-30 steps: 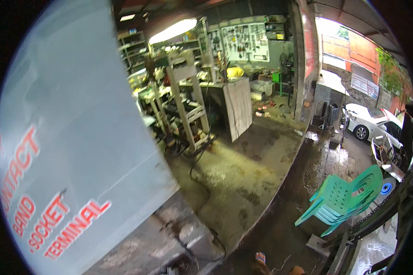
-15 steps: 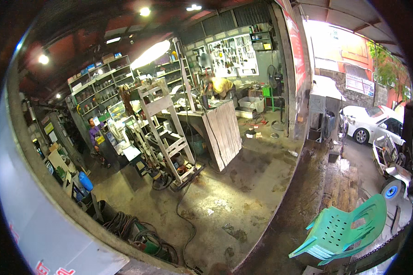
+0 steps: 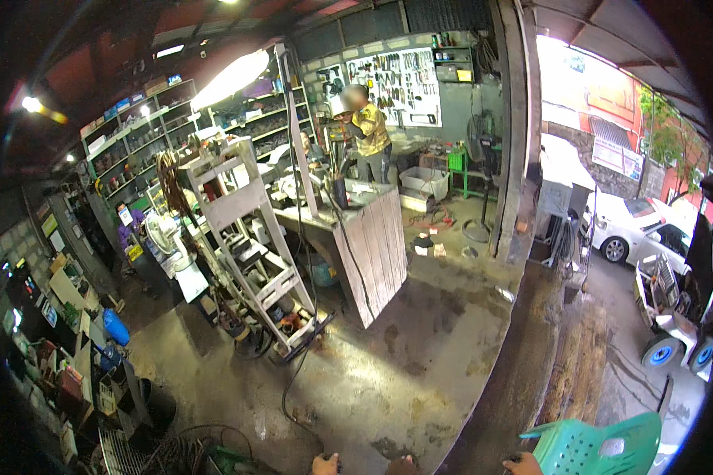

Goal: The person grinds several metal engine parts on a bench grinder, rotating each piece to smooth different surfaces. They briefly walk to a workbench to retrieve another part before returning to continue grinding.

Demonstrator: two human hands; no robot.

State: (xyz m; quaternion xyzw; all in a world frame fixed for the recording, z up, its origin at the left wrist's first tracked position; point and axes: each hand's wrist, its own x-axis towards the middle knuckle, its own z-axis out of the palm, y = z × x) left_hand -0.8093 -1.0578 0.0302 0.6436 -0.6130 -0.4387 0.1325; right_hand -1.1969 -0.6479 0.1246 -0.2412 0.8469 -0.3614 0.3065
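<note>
Green chair (image 3: pixel 594 442) is sitting at the lower right of the frame, cut by the lower edge; perhaps parked beside the walkway to leave passage. Right hand (image 3: pixel 523 465) is showing just left of it; whether it is touching, I cannot tell. Left hand (image 3: pixel 325 465) is showing well apart, at the bottom centre. Both are hanging low, wrists out of sight, fingers seemingly bending inward. Grip: too cropped to read on either; I am seeing nothing for certain in them.

Outward: planks (image 3: pixel 577 348) are lining the ground above the chair, likely for footing. Cable (image 3: pixel 287 396) is snaking over the floor (image 3: pixel 372 376), mid-frame. Rack (image 3: pixel 228 207) is standing beside the bench (image 3: pixel 372 257), probably keeping parts within reach. Upper centre, a co-worker in yellow (image 3: pixel 370 131) is standing behind the bench. Tools are hanging on a white board (image 3: pixel 421 83), presumably for easy picking. A white car (image 3: pixel 632 226) is standing far right.
</note>
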